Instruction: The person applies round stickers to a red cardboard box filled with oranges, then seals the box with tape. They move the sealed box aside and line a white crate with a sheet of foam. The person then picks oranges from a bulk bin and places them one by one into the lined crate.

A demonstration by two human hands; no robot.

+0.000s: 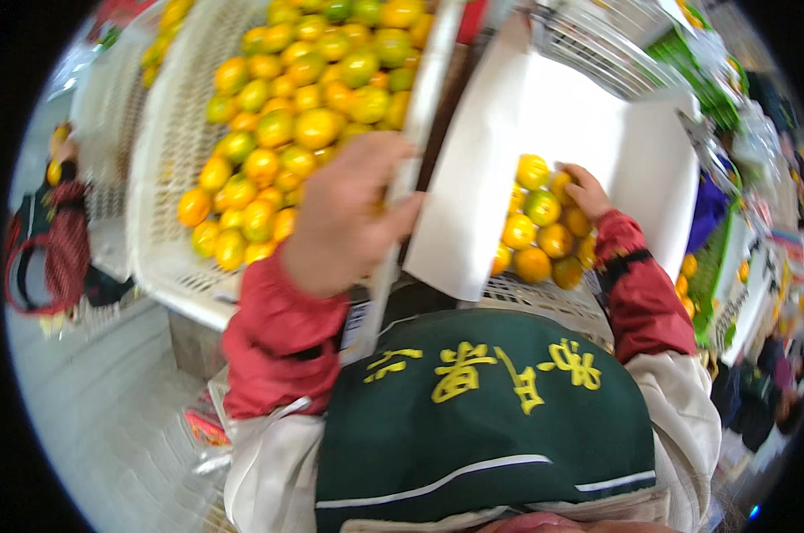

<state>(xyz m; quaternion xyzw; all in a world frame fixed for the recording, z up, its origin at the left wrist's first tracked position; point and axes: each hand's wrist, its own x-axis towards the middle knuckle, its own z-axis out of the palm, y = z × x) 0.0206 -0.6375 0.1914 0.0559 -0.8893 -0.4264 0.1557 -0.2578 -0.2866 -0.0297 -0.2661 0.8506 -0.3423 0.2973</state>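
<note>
My left hand, blurred by motion, hovers over the near right rim of a white plastic crate heaped with orange and green-tinged mandarins. Its thumb and fingers stand apart, and I see nothing held between them. To the right, a second crate is lined with white paper. Several mandarins lie together at its near end. My right hand reaches in at their right edge, fingers closed on a mandarin. Its palm side is hidden.
A wire rack adjoins the lined crate at the far side. Green baskets and a purple bag stand on the right. Another white crate is at the far left, where a person in a checked sleeve holds fruit.
</note>
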